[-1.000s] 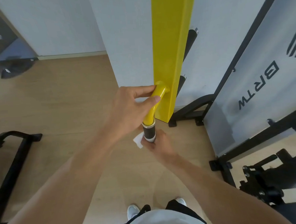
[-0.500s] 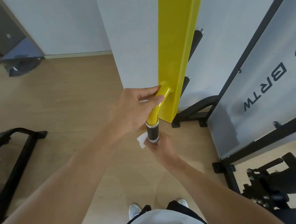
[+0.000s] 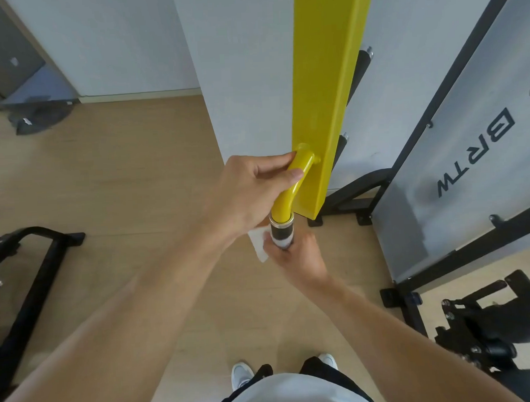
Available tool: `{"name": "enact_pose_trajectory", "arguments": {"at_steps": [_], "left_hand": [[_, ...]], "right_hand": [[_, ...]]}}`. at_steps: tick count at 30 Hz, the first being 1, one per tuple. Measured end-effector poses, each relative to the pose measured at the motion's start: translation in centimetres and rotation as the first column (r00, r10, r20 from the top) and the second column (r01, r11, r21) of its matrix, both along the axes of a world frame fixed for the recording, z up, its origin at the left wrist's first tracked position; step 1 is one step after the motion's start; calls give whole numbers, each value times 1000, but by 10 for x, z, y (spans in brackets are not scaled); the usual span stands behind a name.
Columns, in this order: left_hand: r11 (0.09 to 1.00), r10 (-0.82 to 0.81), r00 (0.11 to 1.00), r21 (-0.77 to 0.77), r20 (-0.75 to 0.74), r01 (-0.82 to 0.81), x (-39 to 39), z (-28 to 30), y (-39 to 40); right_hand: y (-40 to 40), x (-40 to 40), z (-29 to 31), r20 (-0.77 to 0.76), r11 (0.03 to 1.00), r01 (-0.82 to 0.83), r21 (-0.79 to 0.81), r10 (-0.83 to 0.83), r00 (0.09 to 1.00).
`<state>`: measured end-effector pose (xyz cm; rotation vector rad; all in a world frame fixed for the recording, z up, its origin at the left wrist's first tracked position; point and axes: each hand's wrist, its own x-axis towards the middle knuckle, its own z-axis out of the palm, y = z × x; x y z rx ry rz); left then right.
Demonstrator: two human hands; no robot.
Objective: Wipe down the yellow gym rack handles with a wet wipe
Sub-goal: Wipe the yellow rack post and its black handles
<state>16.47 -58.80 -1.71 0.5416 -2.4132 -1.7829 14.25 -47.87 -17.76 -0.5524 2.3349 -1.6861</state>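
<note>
A yellow handle (image 3: pixel 291 190) bends out from the yellow rack post (image 3: pixel 328 83) and ends in a black grip sleeve (image 3: pixel 282 232). My left hand (image 3: pixel 251 192) is wrapped around the upper yellow part of the handle, thumb and fingers near its base at the post. Below it, my right hand (image 3: pixel 297 257) is closed around the lower end of the black grip with a white wet wipe (image 3: pixel 258 242) pressed against it; a corner of the wipe sticks out to the left. The tip of the grip is hidden inside that hand.
A black-framed grey panel (image 3: pixel 458 166) with lettering leans at the right, with black machine parts (image 3: pixel 479 331) below it. A black floor frame (image 3: pixel 31 274) lies at the left. Black pegs (image 3: pixel 362 63) stick out behind the post. A white wall corner (image 3: pixel 242 79) stands behind.
Both hands keep their holds on the handle. The view has shifted slightly, so the post and hands sit a little further right in the frame; the right hand has barely moved on the grip.
</note>
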Motion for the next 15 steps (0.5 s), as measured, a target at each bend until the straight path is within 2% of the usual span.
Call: {"name": "enact_pose_trajectory", "arguments": {"at_steps": [2,4,6,10,12,15], "left_hand": [[1000,7,1000,-24,-13,-7,1,-1,-1],[1000,6,1000,-22,-13,-7,1,-1,-2],[1000,3,1000,-28,-3,-4,2,-1,-2],[1000,-15,1000,0,16,15,2,-2,-2],[1000,-21,1000,5,10,21,3,-3,-1],[999,-24,1000,-37,-15,23,6,-6,2]], "right_hand": [[4,3,-21,88,990,-64,129,53,995],[4,7,-25,94,984,-56,169,41,995],[1,8,-4,86,996,-12,89,4,996],[-2,5,42,-90,987,-26,-159,12,996],[-1,4,42,-102,983,-36,-180,18,995],[3,8,9,52,996,41,-75,-37,998]]}}
